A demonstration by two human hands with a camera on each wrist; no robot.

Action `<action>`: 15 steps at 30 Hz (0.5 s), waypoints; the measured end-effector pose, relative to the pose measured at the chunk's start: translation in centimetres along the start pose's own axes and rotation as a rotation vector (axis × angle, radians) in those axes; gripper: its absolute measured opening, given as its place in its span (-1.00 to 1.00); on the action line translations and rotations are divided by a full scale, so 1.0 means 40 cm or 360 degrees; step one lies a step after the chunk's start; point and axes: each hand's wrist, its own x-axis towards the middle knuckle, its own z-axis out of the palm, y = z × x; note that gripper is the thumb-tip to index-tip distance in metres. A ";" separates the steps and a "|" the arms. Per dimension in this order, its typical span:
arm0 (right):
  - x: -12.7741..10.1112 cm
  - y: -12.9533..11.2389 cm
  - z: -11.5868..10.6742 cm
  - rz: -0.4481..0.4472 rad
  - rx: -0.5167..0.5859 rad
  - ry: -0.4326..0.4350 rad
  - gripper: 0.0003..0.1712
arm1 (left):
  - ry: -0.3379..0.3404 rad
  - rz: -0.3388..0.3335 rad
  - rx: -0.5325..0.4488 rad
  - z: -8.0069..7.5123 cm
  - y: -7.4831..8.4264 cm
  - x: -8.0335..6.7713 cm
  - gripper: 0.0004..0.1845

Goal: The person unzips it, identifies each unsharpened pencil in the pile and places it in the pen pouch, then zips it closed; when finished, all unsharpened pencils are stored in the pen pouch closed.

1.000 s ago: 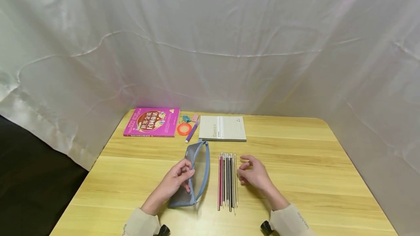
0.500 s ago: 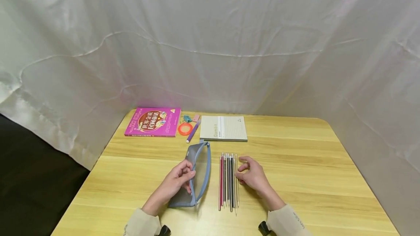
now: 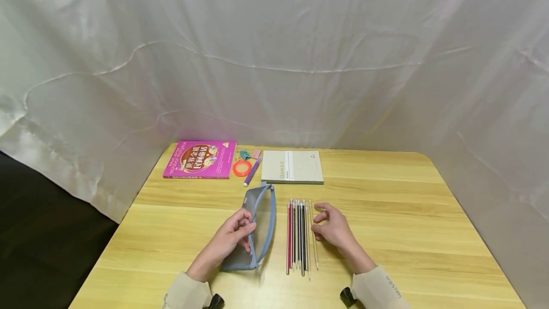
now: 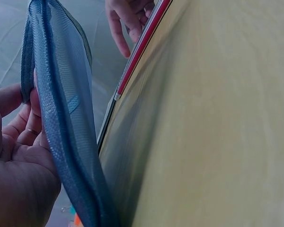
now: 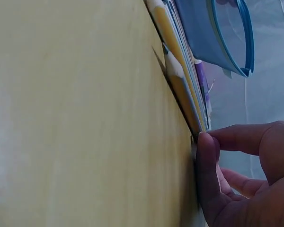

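— Looking at the left hand (image 3: 229, 238) first: what has it got?

— It grips the edge of a grey mesh pencil pouch (image 3: 257, 225) with blue zipper trim, thumb and fingers pinched on the fabric. The left wrist view shows the mesh (image 4: 61, 118) running up past the palm, mouth held open.

— And the pouch lies where?

— On the wooden table (image 3: 407, 213), left of centre, long axis pointing away from the person.

— The right hand (image 3: 332, 228)?

— Its fingers are curled and the thumb presses against the outermost pencil (image 3: 314, 242), which sits slightly angled, apart from the others at its near end. In the right wrist view the thumb (image 5: 206, 175) touches the pencil's side right at the tabletop. Whether the fingers have actually closed round it, I cannot tell.

— The others?

— A row of pencils (image 3: 298, 235), red, black and pale, lying side by side just right of the pouch, between the two hands.

— Anything further back?

— A magenta book (image 3: 199, 159), an orange ring (image 3: 241, 168), a purple pen (image 3: 251, 173) and a pale notebook (image 3: 292, 167) along the far edge, before a white draped sheet (image 3: 274, 51).
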 end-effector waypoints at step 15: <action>-0.004 -0.005 0.010 -0.0068 -0.0206 0.0031 -0.12 | 0.0012 -0.0016 -0.0013 0.001 -0.001 0.004 -0.72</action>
